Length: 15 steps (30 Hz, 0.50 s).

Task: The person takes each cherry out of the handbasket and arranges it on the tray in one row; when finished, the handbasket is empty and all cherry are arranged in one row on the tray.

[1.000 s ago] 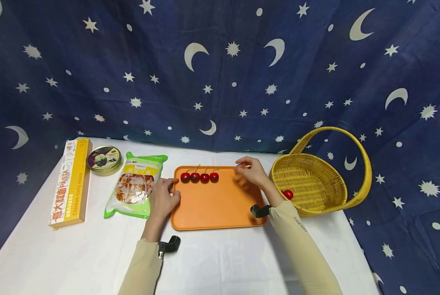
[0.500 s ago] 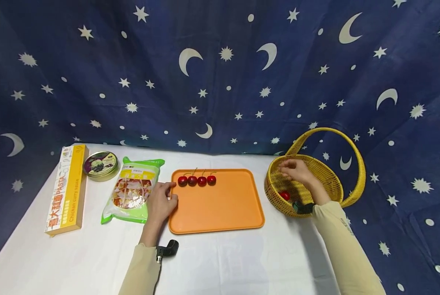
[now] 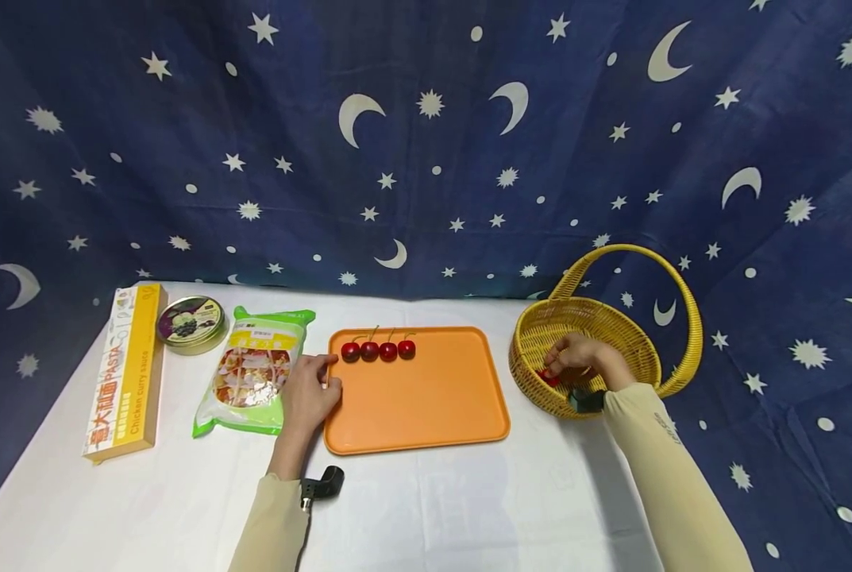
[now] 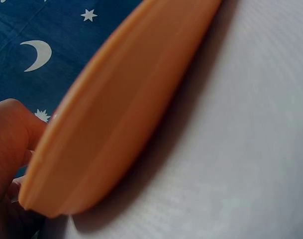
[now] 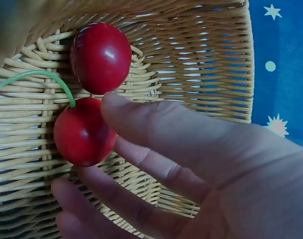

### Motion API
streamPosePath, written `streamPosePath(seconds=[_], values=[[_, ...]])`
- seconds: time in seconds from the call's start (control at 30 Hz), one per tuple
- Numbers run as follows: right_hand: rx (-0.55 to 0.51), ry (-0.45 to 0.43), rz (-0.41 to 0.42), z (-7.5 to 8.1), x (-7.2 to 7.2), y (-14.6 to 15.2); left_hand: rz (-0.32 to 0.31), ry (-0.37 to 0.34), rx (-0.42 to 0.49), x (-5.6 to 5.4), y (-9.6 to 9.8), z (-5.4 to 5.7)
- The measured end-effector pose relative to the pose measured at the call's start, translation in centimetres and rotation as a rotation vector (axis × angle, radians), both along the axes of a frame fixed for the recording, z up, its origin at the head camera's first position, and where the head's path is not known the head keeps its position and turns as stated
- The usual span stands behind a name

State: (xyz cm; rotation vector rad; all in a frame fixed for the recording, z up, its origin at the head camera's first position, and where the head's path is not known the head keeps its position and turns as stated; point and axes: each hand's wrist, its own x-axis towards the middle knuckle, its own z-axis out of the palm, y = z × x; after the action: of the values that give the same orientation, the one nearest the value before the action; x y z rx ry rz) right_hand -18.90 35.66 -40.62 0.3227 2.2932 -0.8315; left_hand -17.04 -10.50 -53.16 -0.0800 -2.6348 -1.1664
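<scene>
Inside the yellow wicker basket (image 3: 676,385), my right hand (image 3: 579,353) pinches a red cherry (image 5: 84,132) with a curved green stem between thumb and fingers. A second, darker cherry (image 5: 101,57) lies right beside it against the woven wall. My left hand (image 3: 311,393) rests at the left rim of the orange tray (image 3: 426,405), index finger and thumb touching the edge. In the left wrist view its fingers (image 4: 12,134) show behind the tray's side. Several cherries with stems (image 3: 387,350) stand in a row along the tray's upper left.
A green and yellow food bag (image 3: 257,369) lies left of the tray, close by the left hand. Beyond it are a round tin (image 3: 191,324) and a pasta box (image 3: 125,373). The basket's tall handle (image 3: 693,334) arches at the right. A starry blue cloth hangs behind the table.
My right hand has gone from above the tray's upper right corner into the basket, then down onto a cherry there. The left hand has stayed at the tray's rim.
</scene>
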Motion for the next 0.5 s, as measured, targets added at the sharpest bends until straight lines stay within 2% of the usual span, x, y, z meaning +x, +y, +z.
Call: streamPosePath(seconds=[0.5], values=[[-0.039,-0.074,-0.013,-0.52,-0.38,0.23,0.005,0.016,0.013,0.02,-0.03,0.22]])
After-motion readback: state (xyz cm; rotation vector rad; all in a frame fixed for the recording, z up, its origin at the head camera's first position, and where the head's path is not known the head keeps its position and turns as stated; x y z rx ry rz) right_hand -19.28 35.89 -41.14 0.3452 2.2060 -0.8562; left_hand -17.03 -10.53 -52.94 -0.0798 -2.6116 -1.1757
